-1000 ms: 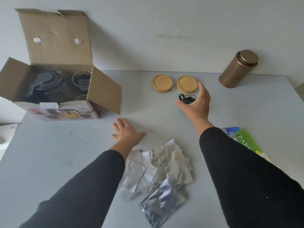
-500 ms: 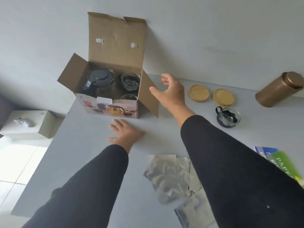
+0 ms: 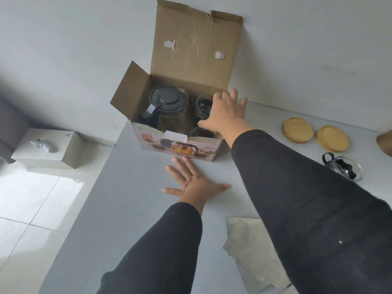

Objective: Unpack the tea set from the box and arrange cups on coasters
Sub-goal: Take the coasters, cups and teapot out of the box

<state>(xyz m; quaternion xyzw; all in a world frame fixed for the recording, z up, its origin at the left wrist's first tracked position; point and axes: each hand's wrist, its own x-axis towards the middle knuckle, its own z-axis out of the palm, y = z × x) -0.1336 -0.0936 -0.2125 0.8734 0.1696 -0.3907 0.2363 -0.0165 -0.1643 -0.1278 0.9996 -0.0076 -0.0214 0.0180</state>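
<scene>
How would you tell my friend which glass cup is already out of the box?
Find the open cardboard box by the wall on the grey table. To its right lie two round wooden coasters, and just in front of them stands the glass cup. It is the only cup outside the box, clear with a black handle, and it stands on the bare table, not on a coaster.
</scene>
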